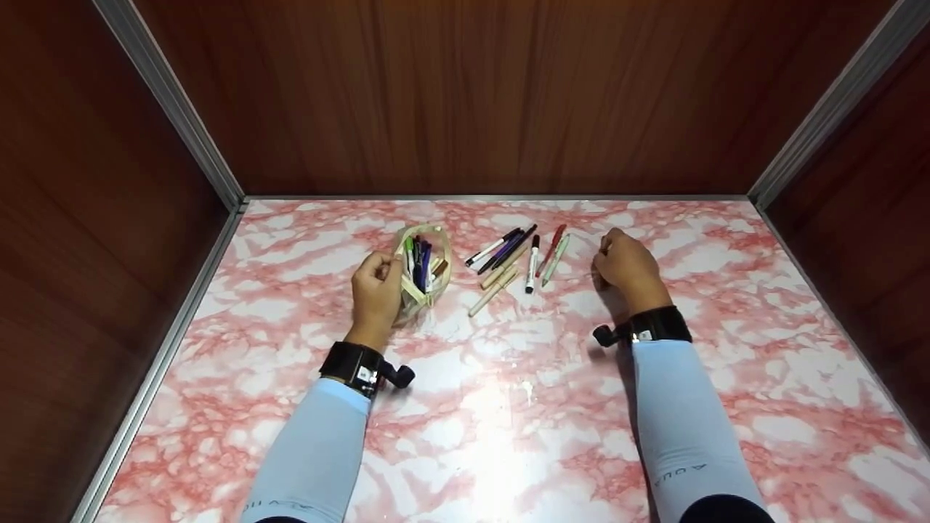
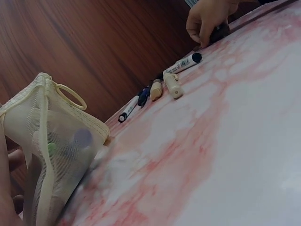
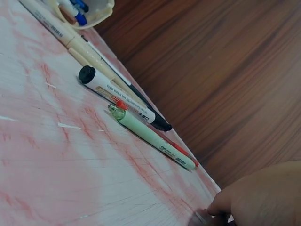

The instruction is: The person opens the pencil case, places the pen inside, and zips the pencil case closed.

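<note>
My left hand (image 1: pixel 376 287) grips the side of a cream mesh pencil pouch (image 2: pixel 66 136), which stands upright with its mouth open. Inside it are several pens and markers (image 1: pixel 421 265), blue, green-capped and brown among them. To the right, my right hand (image 1: pixel 628 261) rests low over the table with fingers loosely curled, and I see nothing held in it. The nearest thing to it is a light green pen (image 3: pixel 153 139), a little apart. Beside that pen lie a red pen (image 1: pixel 551 250) and a white marker with black ends (image 3: pixel 120 99).
Between pouch and marker lie beige pens (image 1: pixel 494 292), dark pens (image 1: pixel 508 250) and a white pen with a dark cap (image 1: pixel 488 250). The red-and-white marbled table (image 1: pixel 450 436) is bounded by brown wood-grain panels (image 1: pixel 472 94) at the back and sides.
</note>
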Action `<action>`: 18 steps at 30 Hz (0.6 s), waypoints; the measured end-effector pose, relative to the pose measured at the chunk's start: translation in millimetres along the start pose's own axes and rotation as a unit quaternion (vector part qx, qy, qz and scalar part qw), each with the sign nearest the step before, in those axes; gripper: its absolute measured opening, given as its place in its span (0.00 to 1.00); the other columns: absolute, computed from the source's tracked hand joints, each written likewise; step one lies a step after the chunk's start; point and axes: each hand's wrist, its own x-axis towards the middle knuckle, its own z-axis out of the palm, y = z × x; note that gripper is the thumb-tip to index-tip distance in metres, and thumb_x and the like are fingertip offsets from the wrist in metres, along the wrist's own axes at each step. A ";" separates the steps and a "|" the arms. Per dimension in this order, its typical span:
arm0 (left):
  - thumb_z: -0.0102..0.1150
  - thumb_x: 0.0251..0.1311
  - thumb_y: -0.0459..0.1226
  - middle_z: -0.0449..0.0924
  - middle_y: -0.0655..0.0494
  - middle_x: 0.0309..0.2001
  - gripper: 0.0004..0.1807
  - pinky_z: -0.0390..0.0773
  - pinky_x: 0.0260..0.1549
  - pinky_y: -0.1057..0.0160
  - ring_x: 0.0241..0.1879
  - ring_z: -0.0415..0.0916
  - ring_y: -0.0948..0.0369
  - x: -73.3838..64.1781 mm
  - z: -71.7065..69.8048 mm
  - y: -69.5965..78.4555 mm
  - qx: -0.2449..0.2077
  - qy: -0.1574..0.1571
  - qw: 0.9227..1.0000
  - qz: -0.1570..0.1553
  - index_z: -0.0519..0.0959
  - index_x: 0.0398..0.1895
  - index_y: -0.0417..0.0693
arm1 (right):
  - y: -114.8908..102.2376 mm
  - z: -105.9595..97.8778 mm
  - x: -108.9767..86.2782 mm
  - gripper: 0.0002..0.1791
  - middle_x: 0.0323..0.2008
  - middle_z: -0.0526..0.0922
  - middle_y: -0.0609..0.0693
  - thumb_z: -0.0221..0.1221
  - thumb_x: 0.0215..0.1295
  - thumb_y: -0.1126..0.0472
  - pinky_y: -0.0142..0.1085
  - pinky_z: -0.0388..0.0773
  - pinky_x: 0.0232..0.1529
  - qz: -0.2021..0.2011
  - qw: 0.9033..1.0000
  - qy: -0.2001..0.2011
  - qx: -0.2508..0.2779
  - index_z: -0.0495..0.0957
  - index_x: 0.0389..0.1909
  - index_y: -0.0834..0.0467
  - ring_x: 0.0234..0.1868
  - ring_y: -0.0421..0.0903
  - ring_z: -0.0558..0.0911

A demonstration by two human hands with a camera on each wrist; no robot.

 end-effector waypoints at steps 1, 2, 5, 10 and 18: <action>0.67 0.73 0.34 0.73 0.65 0.27 0.09 0.75 0.33 0.69 0.31 0.74 0.63 0.0 -0.3 -0.1 0.010 0.000 1.000 0.009 0.84 0.32 0.40 | 0.0 -0.3 0.1 0.13 0.45 0.90 0.65 0.53 0.83 0.58 0.60 0.81 0.55 0.002 1.000 0.000 0.005 0.74 0.58 0.62 0.49 0.66 0.88; 0.67 0.73 0.34 0.71 0.65 0.26 0.10 0.73 0.32 0.68 0.31 0.72 0.63 0.1 -0.6 -0.4 0.020 -0.001 1.000 0.013 0.84 0.31 0.40 | -0.2 -0.8 0.3 0.16 0.49 0.89 0.67 0.53 0.83 0.58 0.61 0.80 0.57 0.006 1.000 0.000 0.012 0.73 0.62 0.62 0.51 0.67 0.87; 0.66 0.75 0.36 0.70 0.64 0.26 0.11 0.72 0.33 0.67 0.31 0.72 0.61 1.2 -1.3 -0.9 0.047 -0.005 0.999 0.017 0.83 0.31 0.42 | -1.6 -1.8 1.5 0.24 0.56 0.87 0.70 0.52 0.84 0.58 0.63 0.79 0.66 0.019 0.999 0.005 0.046 0.71 0.74 0.64 0.57 0.67 0.86; 0.60 0.81 0.38 0.80 0.50 0.34 0.14 0.80 0.46 0.58 0.41 0.79 0.53 3.6 -2.4 -0.4 0.078 -0.035 0.996 0.027 0.84 0.35 0.39 | -4.6 -2.9 4.0 0.36 0.50 0.86 0.66 0.54 0.84 0.59 0.55 0.81 0.66 0.029 0.990 0.019 0.135 0.62 0.88 0.61 0.50 0.59 0.87; 0.61 0.81 0.39 0.88 0.44 0.58 0.13 0.84 0.65 0.49 0.59 0.85 0.47 3.8 -5.0 2.0 0.120 -0.041 0.992 0.020 0.87 0.44 0.37 | -21.0 -6.3 5.6 0.44 0.43 0.87 0.53 0.63 0.78 0.62 0.34 0.89 0.37 0.004 0.962 0.029 0.270 0.59 0.91 0.59 0.31 0.38 0.87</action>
